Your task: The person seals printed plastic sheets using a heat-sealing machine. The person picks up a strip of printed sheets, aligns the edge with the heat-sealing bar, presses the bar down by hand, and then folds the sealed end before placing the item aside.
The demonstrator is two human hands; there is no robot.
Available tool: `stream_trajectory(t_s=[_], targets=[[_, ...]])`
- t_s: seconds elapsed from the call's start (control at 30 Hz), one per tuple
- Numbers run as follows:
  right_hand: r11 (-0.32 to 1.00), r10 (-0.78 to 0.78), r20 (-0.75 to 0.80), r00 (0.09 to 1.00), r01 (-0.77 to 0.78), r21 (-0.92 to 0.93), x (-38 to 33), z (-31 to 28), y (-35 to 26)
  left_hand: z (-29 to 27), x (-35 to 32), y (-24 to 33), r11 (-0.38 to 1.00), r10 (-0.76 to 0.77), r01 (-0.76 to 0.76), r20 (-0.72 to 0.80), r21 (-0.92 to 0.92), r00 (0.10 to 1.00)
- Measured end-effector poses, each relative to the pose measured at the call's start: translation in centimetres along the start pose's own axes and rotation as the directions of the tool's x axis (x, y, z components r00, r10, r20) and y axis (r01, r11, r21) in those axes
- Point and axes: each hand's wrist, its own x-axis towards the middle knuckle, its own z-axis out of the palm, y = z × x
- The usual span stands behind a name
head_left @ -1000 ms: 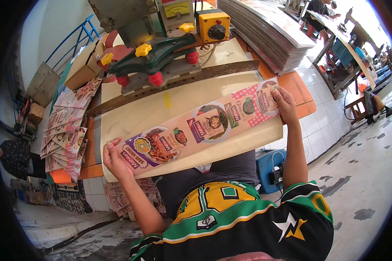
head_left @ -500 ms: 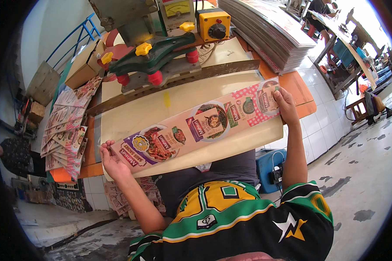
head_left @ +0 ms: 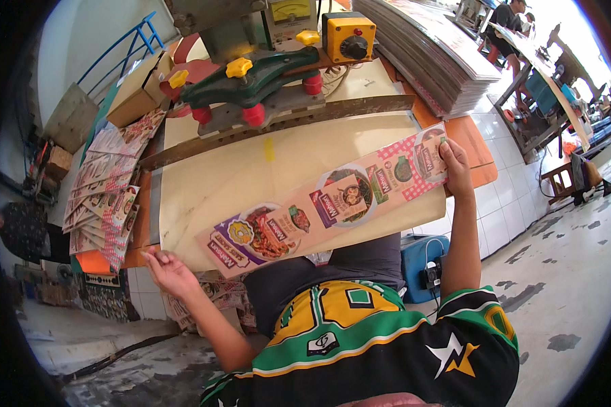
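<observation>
One hand only grips the long printed strip (head_left: pixel 332 203) now: my right hand (head_left: pixel 455 166) pinches its far end, while my left hand (head_left: pixel 170 271), which held the near end a moment ago, has let go and hangs loose at the worktop (head_left: pixel 210 183) edge. So the strip lies slanted across the cream sheet, below the green-and-red press (head_left: pixel 251 88), near a fanned pile of printed sheets (head_left: pixel 102 197) on my left.
</observation>
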Motion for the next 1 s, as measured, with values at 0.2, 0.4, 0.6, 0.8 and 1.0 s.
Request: stream_trajectory(t_s=[0.2, 0.4, 0.6, 0.8, 1.0], targets=[[0.999, -0.009, -0.075, 0.997, 0.012, 0.036, 0.5, 0.3, 0.1, -6.7, -3.0, -1.5, 0.774, 0.286, -0.192, -0.063, 0.603, 0.956], [1.000, -0.017, -0.069, 0.997, 0.018, 0.015, 0.7, 1.0, -0.3, -22.4, -7.2, -12.1, 0.617, 0.137, -0.054, -0.040, 0.785, 0.990], [1.000, -0.006, -0.077, 0.997, 0.004, -0.024, 0.7, 0.5, -0.1, -30.5, -13.8, -16.9, 0.599, -0.408, 0.489, -0.284, 0.634, 0.868], [1.000, 0.001, -0.101, 0.995, -0.001, 0.003, 0.5, 0.8, -0.4, -33.3, -14.3, -17.8, 0.513, -0.463, 0.551, -0.328, 0.658, 0.823], [1.000, -0.008, -0.117, 0.993, 0.009, 0.009, 0.2, 0.6, -1.1, -35.8, -12.3, -19.3, 0.518, -0.436, 0.486, -0.272, 0.704, 0.858]])
